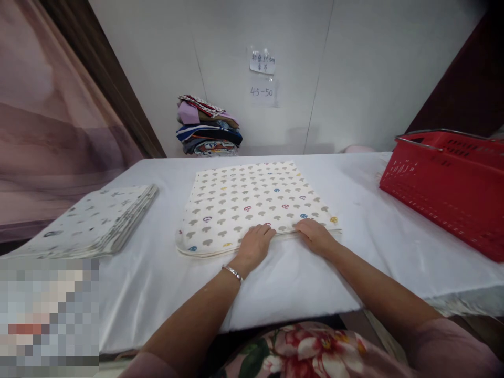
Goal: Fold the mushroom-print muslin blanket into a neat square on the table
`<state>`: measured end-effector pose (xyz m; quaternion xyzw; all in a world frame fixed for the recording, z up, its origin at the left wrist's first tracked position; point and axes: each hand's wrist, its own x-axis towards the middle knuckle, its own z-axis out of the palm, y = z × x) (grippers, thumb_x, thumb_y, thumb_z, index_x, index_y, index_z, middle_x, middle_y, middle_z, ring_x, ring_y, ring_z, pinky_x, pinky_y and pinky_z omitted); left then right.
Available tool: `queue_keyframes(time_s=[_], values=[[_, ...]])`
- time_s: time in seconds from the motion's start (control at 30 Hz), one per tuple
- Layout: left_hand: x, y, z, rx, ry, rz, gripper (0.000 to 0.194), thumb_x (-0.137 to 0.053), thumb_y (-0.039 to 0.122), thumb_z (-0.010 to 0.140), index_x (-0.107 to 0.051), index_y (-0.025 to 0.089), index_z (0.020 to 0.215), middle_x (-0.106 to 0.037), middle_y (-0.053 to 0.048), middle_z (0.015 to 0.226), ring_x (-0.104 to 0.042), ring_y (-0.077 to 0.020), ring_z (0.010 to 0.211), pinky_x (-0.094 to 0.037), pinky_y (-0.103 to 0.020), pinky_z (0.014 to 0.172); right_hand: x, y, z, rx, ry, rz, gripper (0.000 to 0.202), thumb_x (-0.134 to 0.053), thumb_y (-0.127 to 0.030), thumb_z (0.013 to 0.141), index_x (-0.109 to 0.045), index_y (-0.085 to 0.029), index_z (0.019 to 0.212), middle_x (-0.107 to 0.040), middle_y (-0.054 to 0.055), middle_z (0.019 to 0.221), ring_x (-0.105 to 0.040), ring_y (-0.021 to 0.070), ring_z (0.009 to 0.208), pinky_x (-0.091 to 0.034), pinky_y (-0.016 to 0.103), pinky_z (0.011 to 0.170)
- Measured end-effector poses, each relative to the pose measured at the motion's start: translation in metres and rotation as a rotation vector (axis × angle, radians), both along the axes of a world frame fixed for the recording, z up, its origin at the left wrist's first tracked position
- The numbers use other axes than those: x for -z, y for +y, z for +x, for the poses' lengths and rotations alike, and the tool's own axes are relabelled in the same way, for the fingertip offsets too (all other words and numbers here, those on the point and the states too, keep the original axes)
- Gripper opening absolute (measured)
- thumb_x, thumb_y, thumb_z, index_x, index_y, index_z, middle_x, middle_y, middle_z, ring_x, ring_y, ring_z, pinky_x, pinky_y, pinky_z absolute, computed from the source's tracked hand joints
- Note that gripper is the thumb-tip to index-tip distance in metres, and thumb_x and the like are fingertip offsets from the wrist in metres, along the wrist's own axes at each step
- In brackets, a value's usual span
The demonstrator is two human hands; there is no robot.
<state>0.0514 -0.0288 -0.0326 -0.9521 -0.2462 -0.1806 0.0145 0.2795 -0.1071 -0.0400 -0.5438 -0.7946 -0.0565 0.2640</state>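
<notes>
A folded white cloth [252, 194] printed with grey and coloured mushrooms lies in layers on the table in front of me. At its near edge, my left hand [256, 242] is closed, fingers bent over the top layer and thumb out of sight. A short way to the right, my right hand [316, 237] is closed on the same edge, its fingertips on the print. Between the hands the edge looks slightly wrinkled. The undersides of both hands are hidden.
A white cover [165, 294] drapes the table. On the left lies a stack of folded printed cloths [94, 218]. A red basket [449, 189] with metal handles stands at right. By the wall is a pile of folded fabrics [208, 128], with paper signs [263, 79] above.
</notes>
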Motion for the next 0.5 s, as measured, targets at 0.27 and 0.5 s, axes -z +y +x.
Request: queue_keyframes(time_s=[0.27, 0.5], values=[[-0.001, -0.0023, 0.0016, 0.03, 0.029, 0.018, 0.02, -0.041, 0.009, 0.086, -0.059, 0.018, 0.092, -0.056, -0.005, 0.106, -0.051, -0.0179, 0.089, -0.039, -0.032, 0.075, 0.0003, -0.0016, -0.0016, -0.055, -0.043, 0.014, 0.023, -0.042, -0.011, 0.085, -0.062, -0.019, 0.094, -0.06, 0.01, 0.106, -0.054, 0.0206, 0.097, -0.046, 0.036, 0.079], [-0.0035, -0.0048, 0.0048, 0.004, 0.025, 0.003, 0.019, -0.041, 0.017, 0.09, -0.059, 0.018, 0.084, -0.057, -0.005, 0.099, -0.05, -0.0174, 0.087, -0.038, -0.033, 0.075, -0.002, -0.001, -0.0045, -0.03, -0.077, -0.011, 0.019, -0.045, -0.019, 0.088, -0.064, -0.02, 0.09, -0.06, 0.009, 0.104, -0.053, 0.0199, 0.094, -0.043, 0.035, 0.078]])
